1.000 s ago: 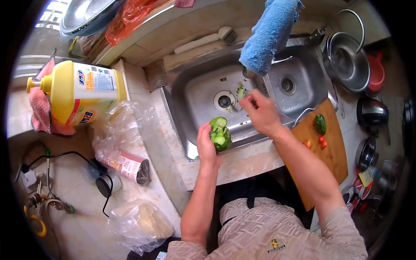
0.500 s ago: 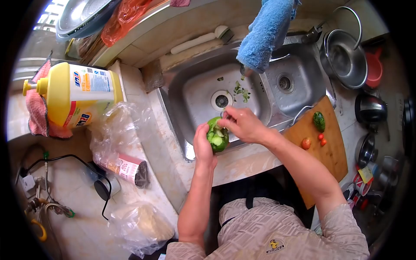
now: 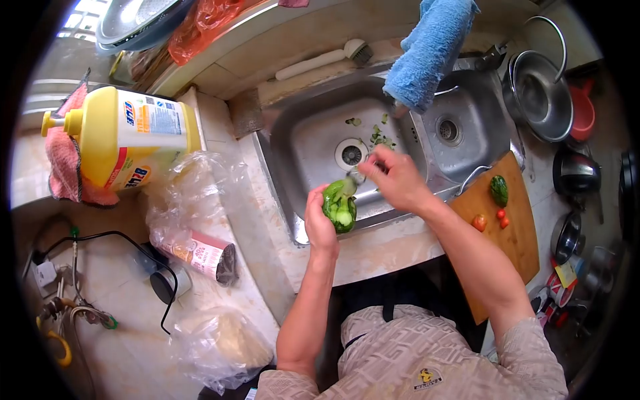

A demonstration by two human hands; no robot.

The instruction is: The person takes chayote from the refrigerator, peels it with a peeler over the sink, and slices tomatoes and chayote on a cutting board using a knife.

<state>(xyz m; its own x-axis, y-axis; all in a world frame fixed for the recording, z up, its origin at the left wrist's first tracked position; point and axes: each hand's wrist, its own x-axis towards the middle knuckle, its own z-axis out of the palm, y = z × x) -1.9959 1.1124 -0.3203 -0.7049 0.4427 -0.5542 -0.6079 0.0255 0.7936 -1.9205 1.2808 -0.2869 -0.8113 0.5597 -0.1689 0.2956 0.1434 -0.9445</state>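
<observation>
My left hand (image 3: 320, 220) is wrapped round a green vegetable (image 3: 341, 208) with pale cut patches, over the front edge of the sink (image 3: 300, 167). Just above and to the right of it, my right hand (image 3: 399, 180) is closed on a small metal tool (image 3: 358, 175), whose shape is blurred; its end is close to the vegetable's top. Green scraps (image 3: 380, 138) lie in the left basin beside the drain (image 3: 350, 155).
A wooden board (image 3: 513, 233) at right bears a green vegetable (image 3: 499, 191) and several tomatoes (image 3: 479, 222). A blue towel (image 3: 430, 57) hangs over the sink. The yellow bottle (image 3: 127, 140) and plastic bags (image 3: 223, 343) are at left. Metal bowls (image 3: 541, 100) stand at right.
My right hand moved from over the basin down to the vegetable, then slightly up and away from it. My left hand still holds the vegetable. The view has shifted slightly.
</observation>
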